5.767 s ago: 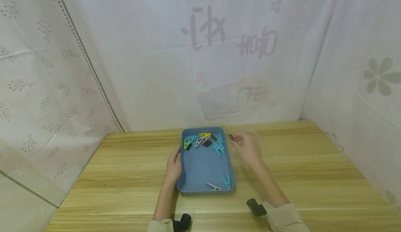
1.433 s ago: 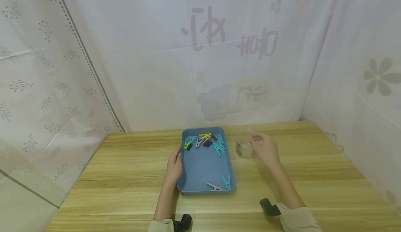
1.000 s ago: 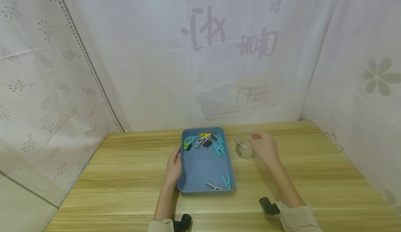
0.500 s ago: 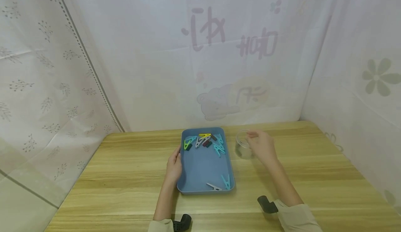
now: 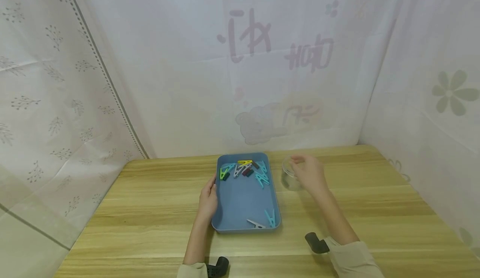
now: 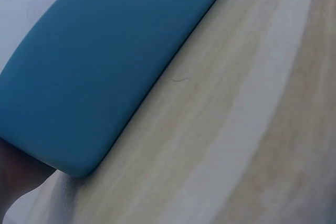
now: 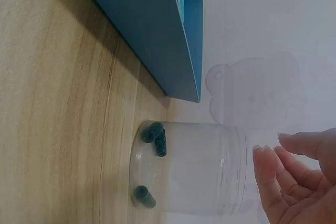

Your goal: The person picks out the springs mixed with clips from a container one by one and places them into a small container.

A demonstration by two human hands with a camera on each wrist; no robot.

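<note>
My left hand [image 5: 208, 201] holds the left side of the blue tray [image 5: 240, 203]; in the left wrist view the tray's outer wall [image 6: 110, 61] fills much of the picture, and most of the hand is out of sight. My right hand [image 5: 309, 174] hovers over the mouth of a clear jar [image 5: 290, 180], right of the tray. In the right wrist view its thumb and fingers [image 7: 268, 166] stand slightly apart with nothing between them. Inside the jar lie a few small dark green ribbed cylinders [image 7: 145, 196].
Teal clothespins [image 5: 261, 179], a green clothespin [image 5: 223, 173], a yellow clothespin [image 5: 245, 162] and grey ones gather at the tray's far end with dark red and green ribbed pieces. A grey clothespin [image 5: 256, 224] and a teal clothespin [image 5: 271, 218] lie at its near end.
Earlier my right hand pinched a dark ribbed piece beside the tray; now it holds nothing. Over the last second it has shifted slightly left above the jar. My left hand has stayed put.
</note>
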